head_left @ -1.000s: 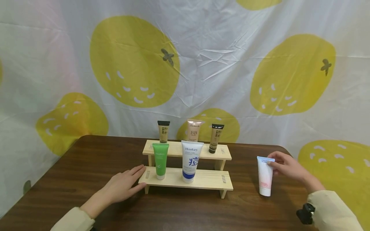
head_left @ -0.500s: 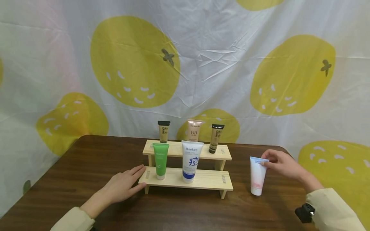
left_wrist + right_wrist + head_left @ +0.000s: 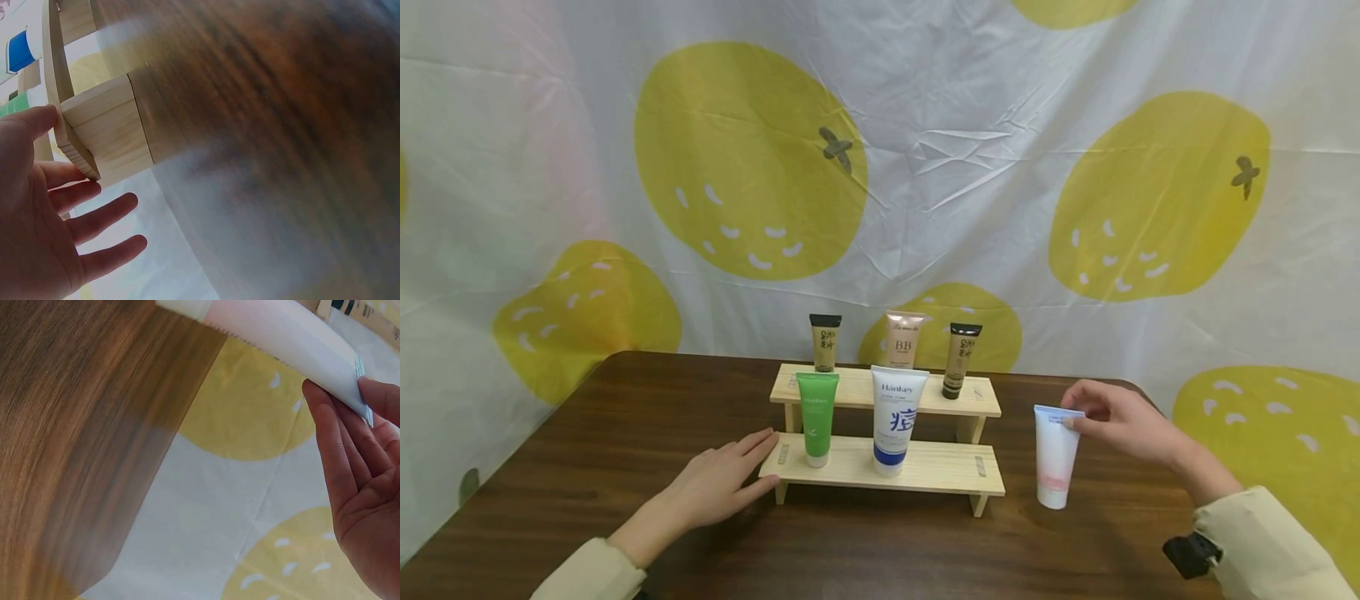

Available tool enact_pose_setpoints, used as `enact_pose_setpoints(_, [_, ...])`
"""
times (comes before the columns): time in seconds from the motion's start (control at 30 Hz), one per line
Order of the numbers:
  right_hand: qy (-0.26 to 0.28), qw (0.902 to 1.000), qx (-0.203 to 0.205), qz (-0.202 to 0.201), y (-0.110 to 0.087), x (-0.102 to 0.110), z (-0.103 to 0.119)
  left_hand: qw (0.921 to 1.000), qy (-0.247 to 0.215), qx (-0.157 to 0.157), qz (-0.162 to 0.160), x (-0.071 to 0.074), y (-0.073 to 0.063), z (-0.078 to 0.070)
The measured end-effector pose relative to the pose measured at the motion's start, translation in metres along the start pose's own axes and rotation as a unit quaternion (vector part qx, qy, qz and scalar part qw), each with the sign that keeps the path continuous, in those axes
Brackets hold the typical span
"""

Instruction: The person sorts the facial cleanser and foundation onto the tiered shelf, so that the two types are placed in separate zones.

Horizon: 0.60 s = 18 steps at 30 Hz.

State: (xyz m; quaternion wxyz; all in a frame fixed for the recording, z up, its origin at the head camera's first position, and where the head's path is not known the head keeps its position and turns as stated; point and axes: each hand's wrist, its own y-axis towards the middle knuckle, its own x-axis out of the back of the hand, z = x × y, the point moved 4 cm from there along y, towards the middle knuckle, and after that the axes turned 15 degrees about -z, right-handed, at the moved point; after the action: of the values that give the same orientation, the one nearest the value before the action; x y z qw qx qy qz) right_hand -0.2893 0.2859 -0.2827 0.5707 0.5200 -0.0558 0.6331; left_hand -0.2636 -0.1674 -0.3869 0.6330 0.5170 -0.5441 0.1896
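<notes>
My right hand [image 3: 1123, 425] pinches the flat top end of a white tube [image 3: 1056, 458] with pale pink lettering, thumb in front and fingers behind. The tube hangs nearly upright, cap down, to the right of a two-tier wooden stand [image 3: 940, 467]. In the right wrist view the tube [image 3: 281, 337] slants away from the fingers [image 3: 334, 450]. At the stand's left end, my left hand [image 3: 718, 483] touches the lower shelf with thumb and fingertips, other fingers spread. A green tube [image 3: 817, 417] and a white-and-blue tube [image 3: 895, 417] stand on that shelf.
On the upper shelf stand a gold tube with black end [image 3: 825, 342], a pinkish BB tube [image 3: 902, 337] and another gold tube [image 3: 958, 362]. Dark wooden table [image 3: 737, 558] lies beneath. Behind hangs a white curtain [image 3: 955, 192] with yellow fruit prints.
My right hand has carried the white tube a little leftward, closer to the stand. The left hand and the other tubes have stayed put.
</notes>
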Motion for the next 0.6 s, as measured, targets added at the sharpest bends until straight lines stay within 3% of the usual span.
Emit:
enact_pose_setpoints(0.27, [-0.02,0.9994,0.028,-0.007,0.004,-0.001,0.016,1.0,-0.002,0.004,0.003,0.0,0.0,0.0])
enact_pose_setpoints(0.6, [-0.011,0.9998,0.005,0.014,0.01,0.001,0.034,1.0,-0.002,0.001,0.001,-0.001,0.0,0.001])
